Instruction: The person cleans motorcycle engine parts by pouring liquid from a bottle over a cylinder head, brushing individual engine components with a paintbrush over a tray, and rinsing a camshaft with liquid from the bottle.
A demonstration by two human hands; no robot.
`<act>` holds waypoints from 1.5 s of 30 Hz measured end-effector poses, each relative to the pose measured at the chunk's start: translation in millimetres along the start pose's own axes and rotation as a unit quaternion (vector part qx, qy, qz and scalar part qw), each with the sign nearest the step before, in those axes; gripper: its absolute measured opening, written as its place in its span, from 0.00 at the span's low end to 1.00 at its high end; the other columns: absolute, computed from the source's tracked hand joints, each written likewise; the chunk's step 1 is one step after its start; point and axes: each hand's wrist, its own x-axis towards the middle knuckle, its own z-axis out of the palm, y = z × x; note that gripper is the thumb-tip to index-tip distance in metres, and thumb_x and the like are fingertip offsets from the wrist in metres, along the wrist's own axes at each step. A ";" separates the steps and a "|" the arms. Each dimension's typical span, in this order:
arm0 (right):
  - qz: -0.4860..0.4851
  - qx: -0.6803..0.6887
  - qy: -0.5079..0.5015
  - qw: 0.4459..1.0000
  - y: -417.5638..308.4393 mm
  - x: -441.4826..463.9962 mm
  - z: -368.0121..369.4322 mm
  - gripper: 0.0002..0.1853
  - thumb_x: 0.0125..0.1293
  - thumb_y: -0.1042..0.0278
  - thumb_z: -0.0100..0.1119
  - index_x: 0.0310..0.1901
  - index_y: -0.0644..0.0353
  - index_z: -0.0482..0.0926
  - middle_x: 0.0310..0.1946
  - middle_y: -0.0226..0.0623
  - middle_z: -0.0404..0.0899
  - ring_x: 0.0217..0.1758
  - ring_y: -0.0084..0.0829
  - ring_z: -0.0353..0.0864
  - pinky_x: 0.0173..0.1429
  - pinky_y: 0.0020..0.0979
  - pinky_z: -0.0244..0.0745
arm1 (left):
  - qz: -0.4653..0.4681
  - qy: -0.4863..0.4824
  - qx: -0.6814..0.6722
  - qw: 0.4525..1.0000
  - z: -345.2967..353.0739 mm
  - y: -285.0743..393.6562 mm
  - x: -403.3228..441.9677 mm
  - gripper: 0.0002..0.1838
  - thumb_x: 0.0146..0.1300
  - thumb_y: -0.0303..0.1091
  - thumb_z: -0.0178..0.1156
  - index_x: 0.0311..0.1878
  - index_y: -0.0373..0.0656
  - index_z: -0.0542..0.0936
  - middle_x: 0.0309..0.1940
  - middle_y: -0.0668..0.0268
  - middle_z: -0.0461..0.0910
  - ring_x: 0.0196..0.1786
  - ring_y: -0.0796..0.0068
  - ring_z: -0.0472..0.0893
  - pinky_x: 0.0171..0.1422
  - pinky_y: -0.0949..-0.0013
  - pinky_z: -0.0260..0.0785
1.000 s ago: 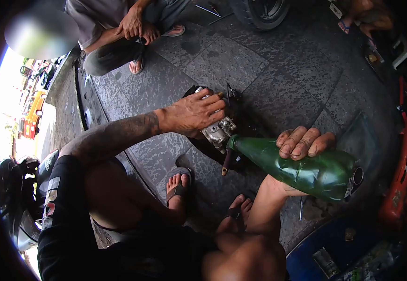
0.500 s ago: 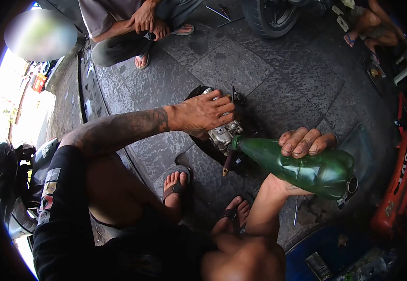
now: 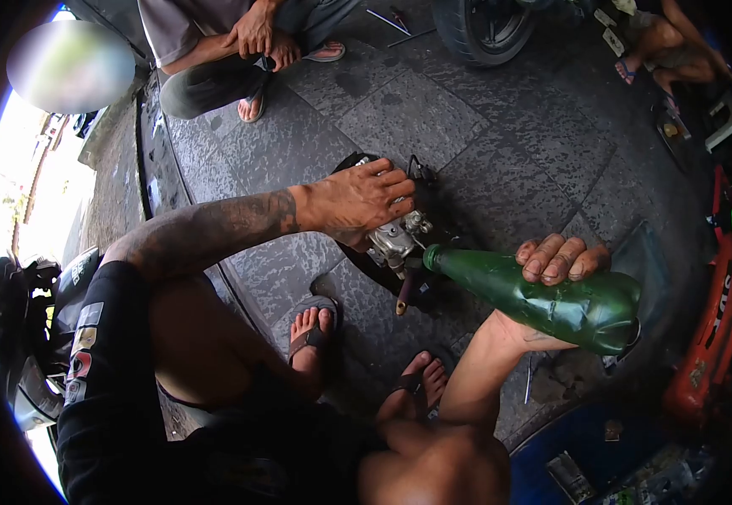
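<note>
My left hand point(image 3: 364, 199) is closed around a silver metal part with small fittings, which looks like a carburetor point(image 3: 393, 241). The fingers and the back of the hand hide its upper portion. A green plastic bottle point(image 3: 589, 307) lies tilted in my right hand point(image 3: 561, 257), fingers wrapped over its body. Its open mouth points left, just beside the metal part and apart from it; a thin pale streak shows between them. Under the part is a dark, rounded container, mostly hidden. A brush-like handle point(image 3: 403, 305) with a light tip sticks out below.
A person point(image 3: 206, 50) squats opposite, hands together. A motorcycle wheel point(image 3: 488, 34) stands at the top, and another person's legs point(image 3: 677, 55) show at upper right. A red jack-like tool point(image 3: 707, 337) is at right, a blue tray point(image 3: 543, 467) at lower right.
The bottle has shifted slightly right, so a small gap now shows between its mouth and the metal part. My left hand keeps its grip, moving slightly left in view.
</note>
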 end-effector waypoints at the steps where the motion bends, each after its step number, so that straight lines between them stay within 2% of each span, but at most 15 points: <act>1: 0.005 -0.002 -0.004 1.000 -3.8 -1.0 -2.3 0.28 0.66 0.37 0.52 0.36 0.60 0.67 0.27 0.43 0.75 0.32 0.37 0.80 0.43 0.41 0.79 | -0.003 0.006 -0.005 1.000 0.3 -1.2 -0.4 0.37 0.32 0.48 0.74 0.47 0.39 0.73 0.48 0.60 0.70 0.57 0.61 0.69 0.60 0.59 0.60; 6: 0.008 0.016 0.022 1.000 -11.5 -6.3 0.7 0.27 0.66 0.38 0.53 0.34 0.59 0.66 0.26 0.41 0.75 0.31 0.36 0.80 0.41 0.40 0.79 | -0.013 0.006 0.007 1.000 -1.9 -3.4 -4.5 0.38 0.33 0.48 0.74 0.49 0.40 0.73 0.47 0.63 0.70 0.53 0.65 0.70 0.59 0.63 0.61; 8: 0.033 -0.013 -0.029 0.999 -12.1 -6.7 3.0 0.22 0.68 0.42 0.52 0.36 0.56 0.67 0.28 0.36 0.74 0.33 0.32 0.78 0.47 0.38 0.76 | -0.030 -0.009 0.008 0.999 -3.9 -4.7 -5.4 0.38 0.32 0.47 0.74 0.48 0.39 0.72 0.47 0.62 0.70 0.53 0.64 0.70 0.59 0.62 0.61; 15: 0.046 0.017 -0.032 0.998 -4.3 -10.8 5.8 0.21 0.67 0.44 0.56 0.35 0.55 0.66 0.28 0.36 0.74 0.32 0.32 0.78 0.47 0.38 0.76 | -0.014 0.056 0.012 0.998 3.0 -7.1 -13.1 0.39 0.29 0.45 0.74 0.47 0.36 0.71 0.47 0.60 0.69 0.53 0.61 0.70 0.59 0.61 0.63; 19: 0.041 0.021 -0.034 0.998 1.7 -10.6 5.5 0.21 0.66 0.44 0.57 0.35 0.55 0.66 0.28 0.36 0.74 0.32 0.32 0.78 0.46 0.38 0.77 | -0.033 0.049 -0.023 0.998 3.1 -7.1 -15.1 0.39 0.28 0.44 0.74 0.47 0.35 0.71 0.46 0.60 0.69 0.53 0.61 0.70 0.59 0.61 0.64; 22: 0.040 0.023 -0.044 0.998 5.1 -10.5 6.2 0.21 0.66 0.45 0.57 0.35 0.55 0.67 0.28 0.35 0.74 0.32 0.32 0.78 0.46 0.38 0.77 | -0.038 0.025 -0.042 0.998 2.0 -8.6 -16.1 0.40 0.28 0.44 0.74 0.47 0.35 0.71 0.49 0.57 0.69 0.53 0.59 0.71 0.59 0.60 0.65; 24: 0.040 0.021 -0.042 0.998 5.0 -10.6 6.3 0.21 0.66 0.44 0.57 0.35 0.55 0.67 0.27 0.35 0.74 0.32 0.32 0.78 0.45 0.37 0.77 | -0.023 0.061 -0.037 0.997 3.0 -8.6 -17.0 0.39 0.27 0.43 0.74 0.46 0.35 0.70 0.52 0.54 0.69 0.53 0.57 0.71 0.59 0.59 0.66; 28: 0.032 0.028 -0.050 0.998 3.0 -9.7 5.6 0.21 0.66 0.45 0.58 0.35 0.55 0.67 0.27 0.34 0.74 0.31 0.31 0.78 0.44 0.37 0.77 | -0.020 0.072 -0.053 0.996 4.6 -9.0 -17.4 0.39 0.27 0.43 0.74 0.46 0.34 0.70 0.54 0.51 0.69 0.54 0.55 0.72 0.60 0.57 0.66; 34: 0.039 0.023 -0.042 0.998 -0.6 -8.4 10.9 0.20 0.66 0.45 0.58 0.35 0.55 0.67 0.26 0.33 0.74 0.30 0.30 0.78 0.43 0.36 0.77 | -0.012 0.093 -0.067 0.993 3.0 -8.7 -19.0 0.42 0.26 0.43 0.74 0.47 0.34 0.70 0.49 0.53 0.71 0.52 0.54 0.73 0.59 0.57 0.66; 36: 0.038 0.022 -0.043 0.998 -1.9 -7.3 11.9 0.20 0.65 0.46 0.59 0.35 0.55 0.67 0.26 0.33 0.74 0.30 0.30 0.78 0.43 0.36 0.77 | -0.013 0.089 -0.094 0.992 3.1 -9.8 -19.0 0.45 0.22 0.47 0.76 0.48 0.32 0.71 0.47 0.52 0.70 0.54 0.51 0.72 0.63 0.51 0.63; 45: 0.055 0.013 -0.048 0.997 -8.3 -10.8 7.8 0.21 0.66 0.45 0.58 0.34 0.55 0.66 0.26 0.35 0.74 0.30 0.31 0.78 0.43 0.36 0.77 | 0.025 0.083 -0.055 0.995 1.7 -13.7 -16.2 0.47 0.20 0.48 0.76 0.50 0.35 0.72 0.45 0.57 0.70 0.53 0.55 0.71 0.60 0.55 0.63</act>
